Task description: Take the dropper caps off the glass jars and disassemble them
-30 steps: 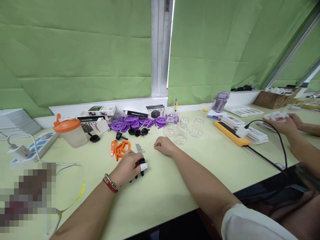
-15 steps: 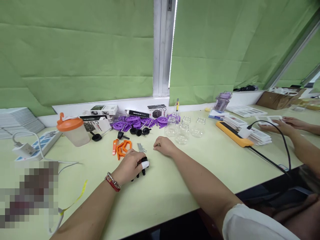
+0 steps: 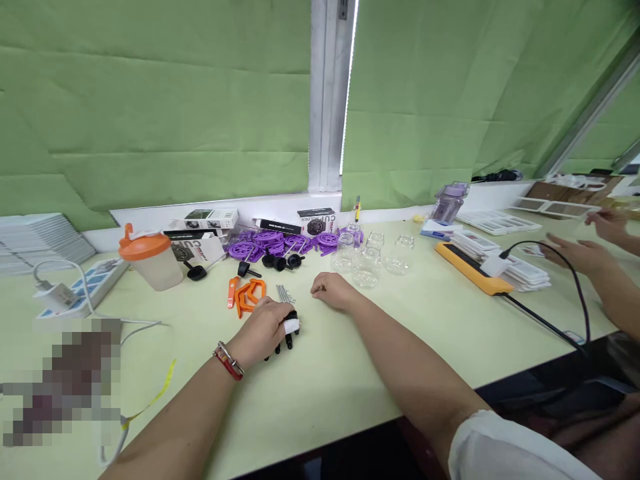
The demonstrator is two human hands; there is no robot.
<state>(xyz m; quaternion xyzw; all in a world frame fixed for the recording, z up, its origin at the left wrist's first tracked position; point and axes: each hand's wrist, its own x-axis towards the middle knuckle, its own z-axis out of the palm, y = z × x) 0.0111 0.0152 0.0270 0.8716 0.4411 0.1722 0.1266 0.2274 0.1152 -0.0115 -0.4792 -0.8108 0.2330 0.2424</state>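
My left hand point(image 3: 264, 327) is curled over the small black part point(image 3: 286, 339) on the worktop point(image 3: 350, 373), which I should pin steady, while my right hand point(image 3: 333, 292), loosely fisted, picks screws point(image 3: 284, 293) singly.

The person's left hand point(image 3: 263, 328) carries a white bandage or finger cot point(image 3: 291, 326) wrapped round one fingertip. On the left wrist sits a red cord bracelet point(image 3: 226, 365) beside a thin silver metal bangle point(image 3: 231, 355); the left forearm is bare. The right hand point(image 3: 331, 292) wears nothing. The right arm is bare up to a white, rolled fabric sleeve point(image 3: 505, 450) at the near right.
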